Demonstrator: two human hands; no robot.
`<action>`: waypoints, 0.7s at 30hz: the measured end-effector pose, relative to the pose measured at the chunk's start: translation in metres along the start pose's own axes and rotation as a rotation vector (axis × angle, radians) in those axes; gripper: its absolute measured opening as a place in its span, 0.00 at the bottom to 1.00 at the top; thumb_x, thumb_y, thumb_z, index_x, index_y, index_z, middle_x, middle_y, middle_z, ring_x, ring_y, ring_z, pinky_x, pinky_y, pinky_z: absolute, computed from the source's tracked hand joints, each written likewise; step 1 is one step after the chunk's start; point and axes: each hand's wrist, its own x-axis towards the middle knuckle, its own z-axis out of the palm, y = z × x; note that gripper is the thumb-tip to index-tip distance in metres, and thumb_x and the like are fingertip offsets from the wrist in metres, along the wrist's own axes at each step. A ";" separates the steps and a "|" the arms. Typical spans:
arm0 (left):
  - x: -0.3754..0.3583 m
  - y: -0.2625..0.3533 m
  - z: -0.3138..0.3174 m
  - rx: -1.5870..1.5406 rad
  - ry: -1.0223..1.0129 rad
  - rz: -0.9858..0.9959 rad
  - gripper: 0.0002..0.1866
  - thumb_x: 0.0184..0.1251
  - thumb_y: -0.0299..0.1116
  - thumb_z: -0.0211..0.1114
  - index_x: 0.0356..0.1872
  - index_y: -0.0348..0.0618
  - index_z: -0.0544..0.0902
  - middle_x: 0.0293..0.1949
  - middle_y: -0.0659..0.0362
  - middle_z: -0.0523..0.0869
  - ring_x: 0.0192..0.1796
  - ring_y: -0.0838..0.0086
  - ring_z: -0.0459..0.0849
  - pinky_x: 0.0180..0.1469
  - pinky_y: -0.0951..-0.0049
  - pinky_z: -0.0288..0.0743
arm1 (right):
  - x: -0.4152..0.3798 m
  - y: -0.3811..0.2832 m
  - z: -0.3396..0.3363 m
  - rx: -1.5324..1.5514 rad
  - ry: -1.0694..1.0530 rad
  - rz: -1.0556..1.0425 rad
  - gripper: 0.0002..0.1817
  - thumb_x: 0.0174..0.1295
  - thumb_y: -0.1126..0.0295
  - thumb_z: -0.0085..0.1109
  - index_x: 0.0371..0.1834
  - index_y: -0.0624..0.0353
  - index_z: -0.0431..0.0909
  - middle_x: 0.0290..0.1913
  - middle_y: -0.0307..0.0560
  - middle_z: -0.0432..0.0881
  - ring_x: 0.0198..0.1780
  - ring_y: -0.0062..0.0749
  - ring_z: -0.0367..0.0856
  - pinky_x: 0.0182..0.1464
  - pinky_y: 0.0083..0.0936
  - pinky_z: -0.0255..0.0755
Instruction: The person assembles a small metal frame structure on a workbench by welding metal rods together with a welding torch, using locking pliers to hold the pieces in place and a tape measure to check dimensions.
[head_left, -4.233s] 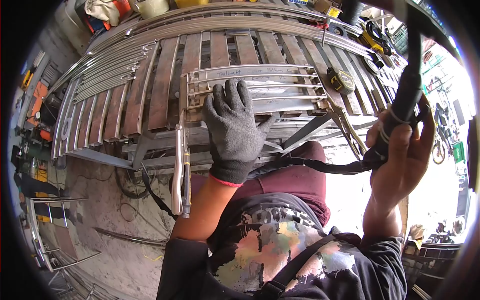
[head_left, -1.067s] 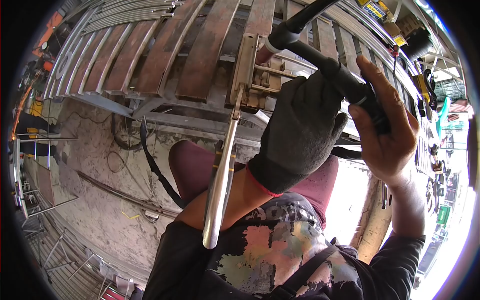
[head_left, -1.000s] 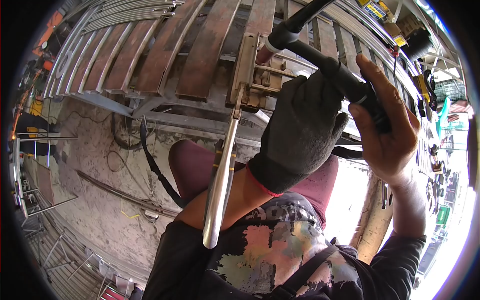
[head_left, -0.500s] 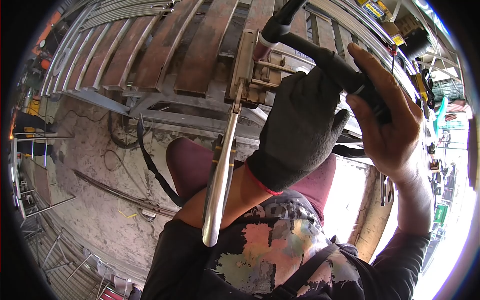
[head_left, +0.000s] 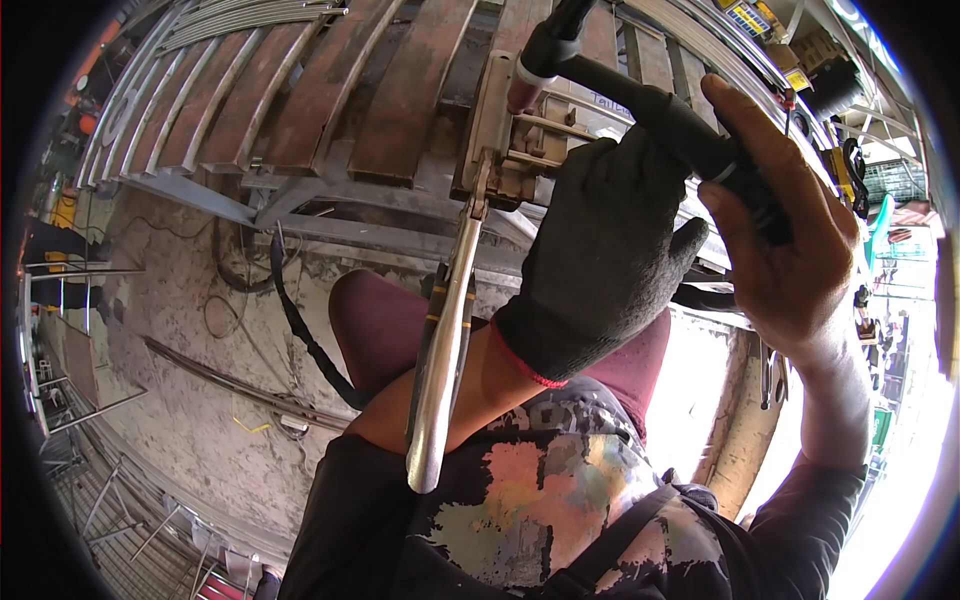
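Observation:
My right hand (head_left: 790, 220), bare, is closed round the black handle of a TIG welding torch (head_left: 620, 88). The torch's pinkish cup (head_left: 523, 92) points down at a brown metal fixture (head_left: 485, 135) with thin rods across its right side. My left hand (head_left: 605, 245), in a black glove with a red cuff, lies just below the torch neck. Its fingers are curled and the thumb sticks out to the right; what they grip is hidden. Left of the glove, locking pliers (head_left: 448, 350) with a long shiny handle are clamped to the fixture's near end.
Brown steel bars (head_left: 410, 100) form the slatted bench top, with a bundle of thin rods (head_left: 250, 25) at its far left. A black cable (head_left: 300, 320) hangs toward the floor. Long metal strips (head_left: 240, 385) lie on the concrete. Another person's dark legs (head_left: 60, 265) show at far left.
The torch and my right hand have shifted slightly, the hand a little up and to the right. My gloved left hand and the pliers have hardly moved.

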 end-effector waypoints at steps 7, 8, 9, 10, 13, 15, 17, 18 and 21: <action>0.001 0.001 -0.001 -0.057 0.021 -0.009 0.38 0.63 0.45 0.77 0.68 0.33 0.72 0.61 0.44 0.79 0.56 0.54 0.80 0.66 0.56 0.70 | 0.003 -0.004 -0.003 -0.005 -0.008 -0.021 0.30 0.67 0.81 0.68 0.74 0.65 0.77 0.67 0.56 0.86 0.62 0.41 0.90 0.64 0.33 0.82; 0.001 0.002 -0.002 -0.071 0.023 -0.019 0.39 0.62 0.45 0.77 0.68 0.33 0.72 0.62 0.44 0.79 0.56 0.54 0.80 0.66 0.56 0.70 | 0.003 -0.002 -0.001 -0.002 0.013 -0.054 0.30 0.67 0.82 0.68 0.74 0.65 0.77 0.67 0.56 0.86 0.62 0.41 0.89 0.64 0.33 0.82; 0.002 0.002 -0.002 -0.090 0.026 -0.017 0.39 0.62 0.45 0.77 0.68 0.33 0.73 0.62 0.44 0.79 0.57 0.54 0.80 0.66 0.56 0.70 | 0.003 -0.002 -0.001 -0.010 0.022 -0.079 0.30 0.67 0.82 0.68 0.74 0.65 0.77 0.67 0.56 0.86 0.62 0.41 0.89 0.63 0.33 0.82; 0.004 0.002 -0.002 -0.109 0.030 -0.016 0.39 0.62 0.45 0.77 0.68 0.33 0.73 0.62 0.44 0.79 0.57 0.54 0.80 0.65 0.56 0.70 | 0.003 -0.002 -0.001 -0.019 0.032 -0.104 0.30 0.67 0.82 0.67 0.74 0.66 0.77 0.67 0.56 0.86 0.62 0.41 0.89 0.63 0.33 0.82; 0.004 0.002 -0.001 -0.100 0.066 0.002 0.38 0.62 0.44 0.77 0.67 0.32 0.74 0.62 0.43 0.79 0.56 0.54 0.80 0.65 0.56 0.70 | 0.003 -0.004 -0.003 -0.052 0.013 -0.110 0.30 0.67 0.82 0.67 0.74 0.66 0.77 0.67 0.56 0.86 0.62 0.41 0.90 0.62 0.34 0.83; 0.002 0.001 0.000 -0.069 0.078 0.019 0.37 0.62 0.44 0.77 0.66 0.32 0.74 0.61 0.43 0.79 0.56 0.54 0.80 0.65 0.56 0.70 | 0.003 -0.007 -0.006 -0.039 -0.021 -0.054 0.30 0.67 0.82 0.68 0.74 0.66 0.77 0.67 0.56 0.86 0.61 0.40 0.90 0.62 0.34 0.83; 0.001 0.000 0.000 -0.036 0.072 0.038 0.36 0.63 0.45 0.76 0.65 0.32 0.75 0.59 0.43 0.80 0.55 0.54 0.80 0.64 0.56 0.70 | 0.004 -0.012 -0.008 -0.066 -0.027 -0.054 0.30 0.67 0.82 0.68 0.74 0.65 0.77 0.67 0.56 0.86 0.60 0.39 0.90 0.60 0.33 0.83; 0.002 0.000 0.000 -0.054 0.081 0.026 0.35 0.63 0.45 0.76 0.64 0.32 0.76 0.58 0.43 0.80 0.54 0.54 0.80 0.63 0.56 0.71 | 0.005 -0.014 -0.008 -0.085 -0.027 -0.068 0.30 0.67 0.82 0.68 0.74 0.65 0.77 0.67 0.56 0.86 0.59 0.38 0.90 0.59 0.32 0.84; 0.004 0.003 -0.001 -0.101 0.129 0.012 0.32 0.64 0.45 0.75 0.62 0.33 0.77 0.54 0.44 0.80 0.52 0.54 0.81 0.59 0.56 0.72 | 0.008 -0.020 -0.009 -0.153 -0.018 -0.134 0.31 0.66 0.82 0.69 0.74 0.65 0.77 0.66 0.56 0.87 0.57 0.36 0.91 0.57 0.30 0.84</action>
